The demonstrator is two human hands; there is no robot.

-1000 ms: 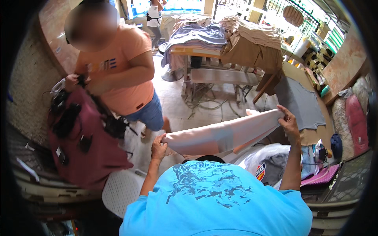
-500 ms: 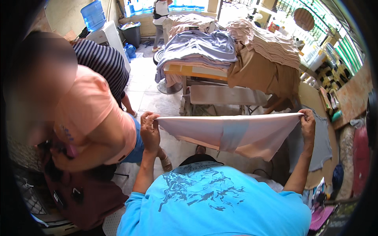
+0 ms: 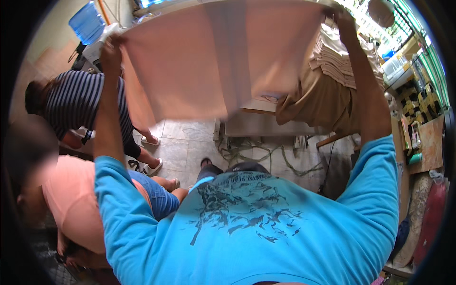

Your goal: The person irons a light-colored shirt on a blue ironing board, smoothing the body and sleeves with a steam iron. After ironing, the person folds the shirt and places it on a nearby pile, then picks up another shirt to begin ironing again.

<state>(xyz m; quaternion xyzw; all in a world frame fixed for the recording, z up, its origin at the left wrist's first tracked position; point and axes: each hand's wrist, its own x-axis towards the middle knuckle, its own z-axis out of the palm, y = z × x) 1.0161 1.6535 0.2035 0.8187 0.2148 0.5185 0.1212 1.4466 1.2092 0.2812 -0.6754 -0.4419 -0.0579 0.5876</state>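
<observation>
Both my arms reach up and forward, with a wide pink cloth [image 3: 175, 71] stretched between my hands. A greyish-blue band runs down the cloth near its middle. My left hand [image 3: 111, 53] grips one upper corner, fingers closed on the fabric. At the opposite upper corner my right hand [image 3: 338, 15] pinches the cloth; it is darker and slightly blurred. The lower edge hangs loose and hides much of the table behind it. Behind its right side a stack of beige fabric [image 3: 332, 61] and a draped brown cloth [image 3: 313, 102] show.
Close on my left bends a person in an orange shirt [image 3: 71, 194]; beyond is another in a striped top [image 3: 78, 97]. A blue water jug [image 3: 87, 23] stands back left. Tangled green strips [image 3: 270, 156] lie on the tiled floor. Packed shelves [image 3: 422, 107] line the right.
Both hands have risen and moved forward, lifting the cloth from low before me to above the table. The orange-shirted person has bent lower, and the view has shifted.
</observation>
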